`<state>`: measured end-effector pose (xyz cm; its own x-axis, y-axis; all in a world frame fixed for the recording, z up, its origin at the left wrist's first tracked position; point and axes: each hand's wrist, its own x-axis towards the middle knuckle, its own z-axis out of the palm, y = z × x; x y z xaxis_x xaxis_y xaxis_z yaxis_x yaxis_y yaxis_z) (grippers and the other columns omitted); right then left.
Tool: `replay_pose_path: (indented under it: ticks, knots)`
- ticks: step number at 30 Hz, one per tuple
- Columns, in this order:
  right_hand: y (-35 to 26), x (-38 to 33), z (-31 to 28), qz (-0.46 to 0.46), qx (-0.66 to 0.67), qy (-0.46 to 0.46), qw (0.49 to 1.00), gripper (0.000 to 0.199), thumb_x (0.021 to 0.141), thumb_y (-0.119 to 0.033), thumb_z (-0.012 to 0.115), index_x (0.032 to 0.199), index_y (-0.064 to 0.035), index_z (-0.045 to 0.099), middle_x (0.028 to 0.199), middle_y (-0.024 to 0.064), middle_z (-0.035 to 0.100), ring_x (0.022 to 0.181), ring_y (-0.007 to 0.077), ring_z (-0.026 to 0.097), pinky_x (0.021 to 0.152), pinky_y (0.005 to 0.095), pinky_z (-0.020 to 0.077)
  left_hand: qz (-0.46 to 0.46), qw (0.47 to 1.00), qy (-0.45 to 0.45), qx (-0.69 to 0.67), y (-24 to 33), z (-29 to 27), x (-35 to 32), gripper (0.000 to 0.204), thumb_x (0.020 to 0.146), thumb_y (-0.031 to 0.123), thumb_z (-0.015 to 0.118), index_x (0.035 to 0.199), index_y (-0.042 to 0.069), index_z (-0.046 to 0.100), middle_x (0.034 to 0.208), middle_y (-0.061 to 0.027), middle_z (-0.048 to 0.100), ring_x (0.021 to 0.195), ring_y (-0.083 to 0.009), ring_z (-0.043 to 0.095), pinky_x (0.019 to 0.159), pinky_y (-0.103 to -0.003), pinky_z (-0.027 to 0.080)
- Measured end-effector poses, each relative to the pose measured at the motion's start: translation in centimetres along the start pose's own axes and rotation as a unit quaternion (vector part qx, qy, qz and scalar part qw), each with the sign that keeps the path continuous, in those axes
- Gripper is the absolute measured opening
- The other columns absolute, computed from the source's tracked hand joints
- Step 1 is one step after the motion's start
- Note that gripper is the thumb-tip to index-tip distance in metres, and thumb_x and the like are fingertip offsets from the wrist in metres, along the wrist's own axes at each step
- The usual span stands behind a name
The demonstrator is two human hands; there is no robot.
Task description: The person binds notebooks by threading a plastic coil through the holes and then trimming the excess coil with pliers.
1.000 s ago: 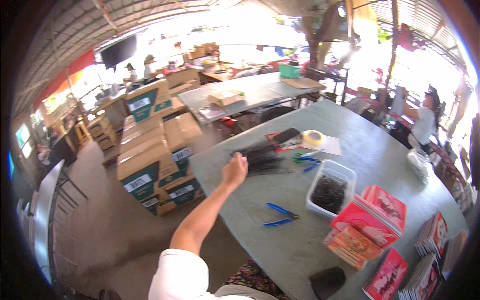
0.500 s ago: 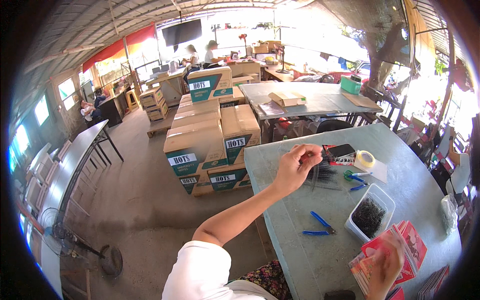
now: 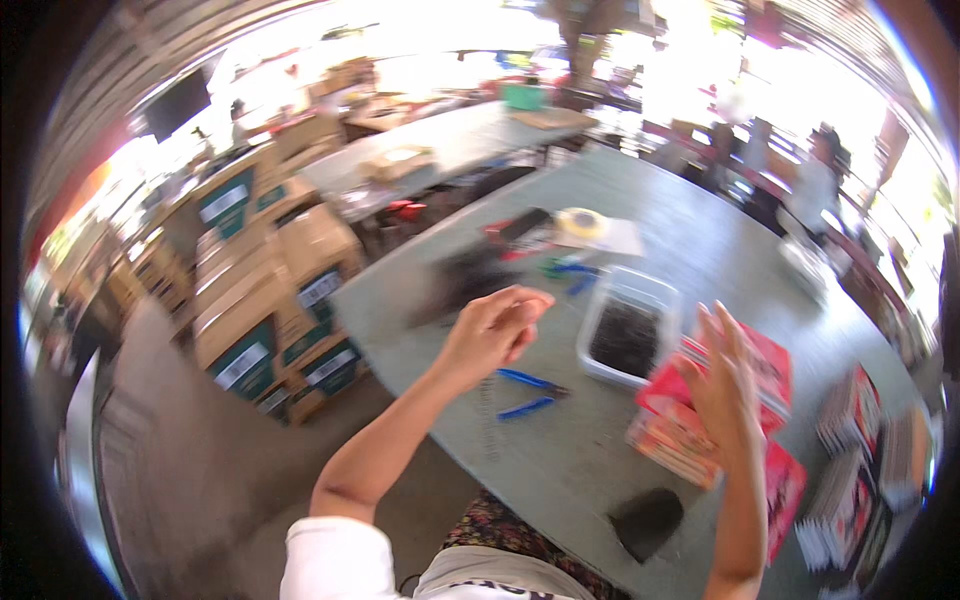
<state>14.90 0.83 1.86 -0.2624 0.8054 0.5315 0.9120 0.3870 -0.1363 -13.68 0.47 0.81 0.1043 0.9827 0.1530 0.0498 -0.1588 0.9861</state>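
Note:
My left hand (image 3: 495,335) is raised above the table's left part, fingers closed. A thin, blurred dark binding wire (image 3: 489,425) appears to hang below it. My right hand (image 3: 725,370) has its fingers stretched out, over a pile of red notebooks (image 3: 768,375) and touching or just above them. Beside that pile stands a clear plastic tub (image 3: 588,350) of small black wire pieces (image 3: 625,338). Blue-handled cutters (image 3: 535,392) lie on the table below my left hand.
Further back on the grey table (image 3: 690,215) are a blurred heap of black wires (image 3: 465,280), a tape roll (image 3: 581,223), a phone (image 3: 525,224) and blue-green tools (image 3: 575,272). Notebook stacks (image 3: 840,500) stand at right. Cartons (image 3: 240,310) are piled beyond the left edge.
The view has swung right, blurring the picture and bringing more notebook stacks into sight. My left hand has come nearer, away from the black wire heap. My right hand's fingers have straightened.

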Motion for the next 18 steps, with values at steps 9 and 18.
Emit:
replay_pose_path:
  ticks: [9,18]
  knots:
    - [4.8,-4.0,2.9,-0.035,0.104,0.050,0.993,0.034,0.074,-0.008,0.062,0.108,-0.0116,0.064,0.097,0.0052,0.057,0.096,0.0198,0.057,0.081,0.0355,0.0465,-0.055,0.978,-0.149,0.134,-3.5,6.9,1.7,0.018,0.091,0.013,0.054,0.103,0.001,0.061,0.072,0.0009,0.058,0.060,-0.0052,0.051,0.053,-0.021,0.044]
    - [3.4,-4.6,2.7,-0.072,0.034,0.102,0.992,0.026,0.072,-0.019,0.069,0.093,-0.0074,0.063,0.085,0.0067,0.059,0.083,0.0232,0.060,0.074,0.0374,0.0469,0.021,0.977,-0.083,0.198,-7.1,8.4,2.2,0.029,0.087,0.010,0.057,0.116,0.006,0.057,0.079,-0.0077,0.063,0.066,-0.0095,0.058,0.061,-0.026,0.048]
